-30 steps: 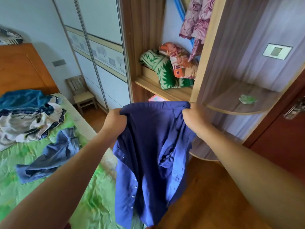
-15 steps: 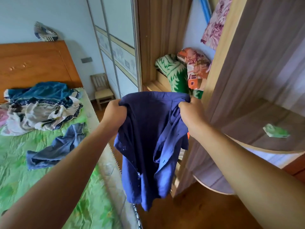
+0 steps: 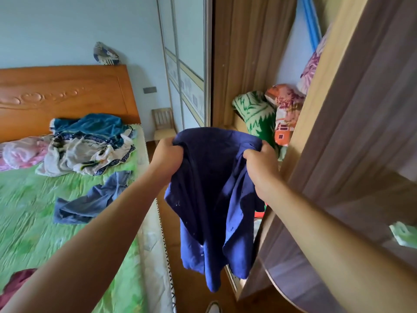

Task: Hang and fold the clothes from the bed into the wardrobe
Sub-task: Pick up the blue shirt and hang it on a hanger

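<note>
A dark blue shirt (image 3: 212,199) hangs in the air between the bed and the open wardrobe (image 3: 250,64). My left hand (image 3: 167,159) grips its top left edge and my right hand (image 3: 261,163) grips its top right edge, both with fingers curled into the cloth. On the green bed (image 3: 33,218) lie a grey-blue garment (image 3: 94,199), a white patterned garment (image 3: 85,154), a teal one (image 3: 90,125) and a pink one (image 3: 20,152). A dark red garment (image 3: 18,283) shows at the lower left.
Folded green (image 3: 257,116) and orange floral (image 3: 286,111) bedding sit on a wardrobe shelf. A curved side shelf (image 3: 361,199) juts out on the right with a green item (image 3: 406,236). A small wooden chair (image 3: 163,125) stands by the sliding doors (image 3: 187,64).
The view has turned left toward the bed. Both hands kept their grip and the shirt moved with them, now hanging over the gap beside the bed.
</note>
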